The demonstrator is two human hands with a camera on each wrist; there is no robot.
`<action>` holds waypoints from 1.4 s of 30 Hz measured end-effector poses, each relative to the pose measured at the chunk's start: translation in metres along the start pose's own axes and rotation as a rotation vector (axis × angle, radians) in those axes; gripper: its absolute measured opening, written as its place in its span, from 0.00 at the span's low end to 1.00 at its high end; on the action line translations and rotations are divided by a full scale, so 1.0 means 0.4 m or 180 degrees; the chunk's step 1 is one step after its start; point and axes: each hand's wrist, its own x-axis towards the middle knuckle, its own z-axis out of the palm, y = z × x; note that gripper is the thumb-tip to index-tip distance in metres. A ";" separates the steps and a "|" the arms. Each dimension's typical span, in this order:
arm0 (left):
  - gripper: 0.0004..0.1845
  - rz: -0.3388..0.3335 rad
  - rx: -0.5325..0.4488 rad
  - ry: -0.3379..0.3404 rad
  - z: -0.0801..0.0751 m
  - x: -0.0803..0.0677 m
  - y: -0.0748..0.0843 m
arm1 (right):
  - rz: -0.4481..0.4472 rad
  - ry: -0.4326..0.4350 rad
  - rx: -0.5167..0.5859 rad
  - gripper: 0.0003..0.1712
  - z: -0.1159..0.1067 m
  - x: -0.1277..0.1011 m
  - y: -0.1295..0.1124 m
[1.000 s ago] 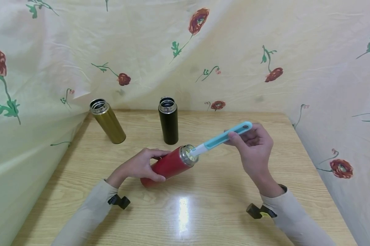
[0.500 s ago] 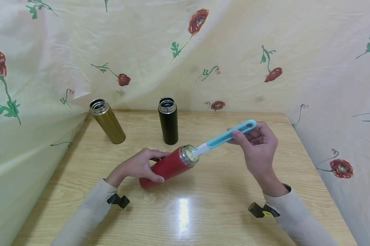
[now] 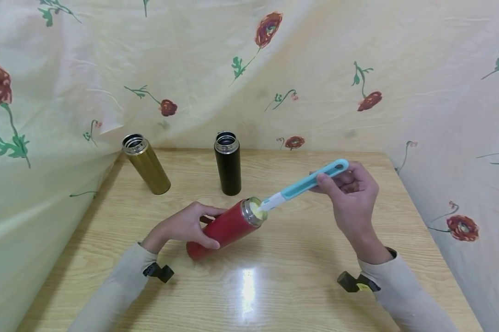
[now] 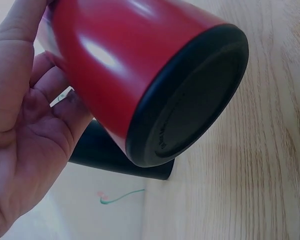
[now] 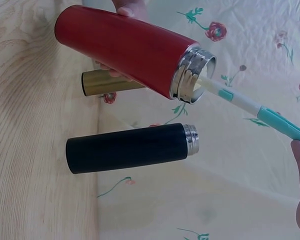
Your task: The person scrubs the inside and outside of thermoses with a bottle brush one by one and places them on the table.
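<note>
My left hand (image 3: 190, 224) grips the body of a red thermos bottle (image 3: 228, 227), which is tilted with its steel mouth toward the right. The left wrist view shows the bottle's dark base (image 4: 192, 100) close over the wooden surface. Between thumb and fingers, my right hand (image 3: 353, 198) pinches the turquoise handle of a bottle brush (image 3: 305, 185). The brush's white neck (image 5: 245, 102) runs into the mouth of the bottle. Its pale yellowish head shows just inside the rim and is otherwise hidden by the bottle.
A black thermos bottle (image 3: 228, 168) stands uncapped behind the red one. Farther left stands a gold thermos bottle (image 3: 149, 168), also uncapped. The wooden table (image 3: 307, 286) meets a flowered cloth (image 3: 315, 55) at the back and both sides.
My right hand has drawn the brush a short way up and to the right, so more of its neck shows. The red bottle has tipped slightly in my left hand.
</note>
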 end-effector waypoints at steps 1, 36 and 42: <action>0.40 0.0002 -0.0015 -0.0011 0.000 0.000 -0.001 | -0.0001 -0.0005 0.0010 0.09 0.000 0.001 -0.001; 0.40 0.0003 0.0012 -0.0050 -0.017 -0.011 -0.009 | -0.0029 0.0121 0.0382 0.09 -0.025 0.019 -0.018; 0.41 0.0044 0.0051 -0.0017 -0.020 -0.008 -0.007 | -0.0040 0.0171 0.0486 0.09 -0.027 0.020 -0.021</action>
